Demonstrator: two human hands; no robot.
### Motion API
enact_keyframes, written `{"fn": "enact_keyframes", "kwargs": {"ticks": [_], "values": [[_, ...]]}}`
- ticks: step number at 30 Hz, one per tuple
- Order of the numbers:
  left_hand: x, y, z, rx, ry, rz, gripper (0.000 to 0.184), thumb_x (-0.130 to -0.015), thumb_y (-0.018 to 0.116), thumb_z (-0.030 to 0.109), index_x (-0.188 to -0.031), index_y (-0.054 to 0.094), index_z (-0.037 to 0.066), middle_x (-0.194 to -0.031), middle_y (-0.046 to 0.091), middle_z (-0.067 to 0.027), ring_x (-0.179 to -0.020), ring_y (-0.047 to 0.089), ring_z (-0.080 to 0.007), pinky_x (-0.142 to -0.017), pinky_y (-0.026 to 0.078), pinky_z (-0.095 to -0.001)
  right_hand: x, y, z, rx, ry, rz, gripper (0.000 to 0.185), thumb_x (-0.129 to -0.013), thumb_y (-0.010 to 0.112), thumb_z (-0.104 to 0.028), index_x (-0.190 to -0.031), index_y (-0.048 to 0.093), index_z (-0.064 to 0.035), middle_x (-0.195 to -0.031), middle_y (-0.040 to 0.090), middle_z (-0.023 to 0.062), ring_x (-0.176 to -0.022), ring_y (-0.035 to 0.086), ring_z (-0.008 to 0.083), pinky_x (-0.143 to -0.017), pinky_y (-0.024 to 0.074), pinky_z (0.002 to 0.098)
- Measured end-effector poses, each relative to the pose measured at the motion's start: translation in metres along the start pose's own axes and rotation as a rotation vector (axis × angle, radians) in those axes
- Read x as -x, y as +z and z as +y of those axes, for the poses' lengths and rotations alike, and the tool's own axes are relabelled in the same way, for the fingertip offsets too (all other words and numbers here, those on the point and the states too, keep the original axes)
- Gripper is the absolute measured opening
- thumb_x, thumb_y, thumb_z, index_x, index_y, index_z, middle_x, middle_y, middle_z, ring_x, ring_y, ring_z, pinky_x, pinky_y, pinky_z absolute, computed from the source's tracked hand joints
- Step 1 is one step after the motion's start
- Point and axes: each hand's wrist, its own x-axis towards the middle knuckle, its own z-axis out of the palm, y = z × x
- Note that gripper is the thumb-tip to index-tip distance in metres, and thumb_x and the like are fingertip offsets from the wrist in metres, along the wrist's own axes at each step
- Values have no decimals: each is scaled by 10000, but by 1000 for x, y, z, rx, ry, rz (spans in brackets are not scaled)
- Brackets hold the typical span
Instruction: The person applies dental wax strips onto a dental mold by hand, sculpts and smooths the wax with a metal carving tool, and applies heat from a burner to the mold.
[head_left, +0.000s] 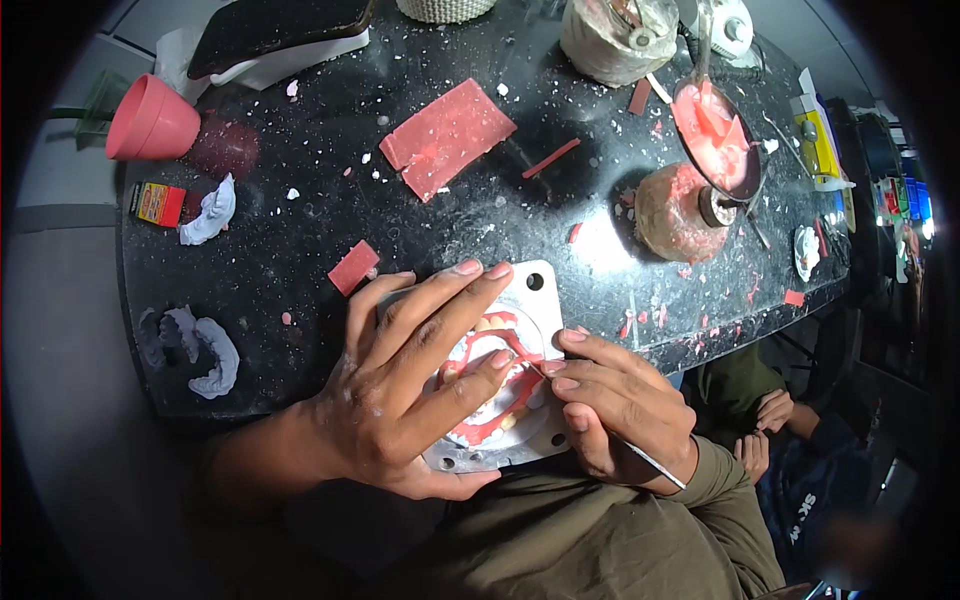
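A metal dental flask (545, 320) is tilted at the table's front edge, above my lap. In its round opening, white plaster carries a red wax rim (475, 435) with several cream-coloured teeth. My left hand (395, 390) grips the flask from the left, fingers over its top and thumb at the lower edge; one fingertip rests by the wax. My right hand (630, 410) pinches a thin metal wax carver (655, 466), its tip at the wax on the right side. The fingers hide part of the teeth and wax.
A pan of pink wax (742, 165) stands over a wax-spattered burner (665, 225) at right. Beyond the flask lie a wax sheet (450, 140) and a smaller piece (354, 267). White moulds (215, 360) and a pink pot (155, 120) are left. Another person's hands (765, 430) show at right.
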Motion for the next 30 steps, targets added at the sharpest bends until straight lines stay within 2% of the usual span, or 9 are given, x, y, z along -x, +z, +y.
{"fn": "enact_keyframes", "kwargs": {"ticks": [14, 16, 25, 28, 30], "values": [[0, 2, 1, 4, 5, 7, 744, -663, 832, 549, -1162, 637, 32, -1398, 524, -407, -1272, 535, -485, -1051, 363, -555, 1, 6, 2, 16, 0, 57, 131, -857, 726, 48, -988, 733, 56, -1025, 756, 178, -1117, 711, 370, -988, 583, 485], [1, 1, 2, 18, -16, -7, 696, -668, 789, 515, -1136, 658, 17, -1458, 493, -362, -1319, 498, -445, -1050, 331, -563, 1, 7, 2, 27, -14, 69, 133, -857, 724, 50, -989, 732, 56, -1025, 756, 178, -1116, 713, 365, -987, 583, 483], [3, 1, 3, 16, -6, -4, 703, -651, 800, 516, -1123, 658, 15, -1485, 465, -362, -1341, 471, -451, -1053, 324, -574, 4, 7, 3, 19, -31, 79, 114, -871, 685, 72, -977, 727, 65, -1002, 754, 196, -1085, 730, 383, -936, 611, 466], [2, 1, 3, 19, 5, 10, 700, -648, 807, 508, -1122, 658, 15, -1493, 456, -360, -1343, 471, -454, -1056, 322, -572, 6, 2, 7, -11, -37, 43, 134, -915, 695, 12, -1028, 710, 82, -996, 756, 205, -1050, 742, 385, -928, 611, 465], [3, 1, 3, 26, 6, 28, 691, -643, 813, 505, -1106, 662, 15, -1495, 453, -360, -1346, 470, -454, -1058, 321, -570, 6, 0, 8, -217, -47, 213, 222, -951, 717, -95, -1095, 698, 72, -990, 757, 212, -1018, 752, 377, -900, 619, 458]]}}
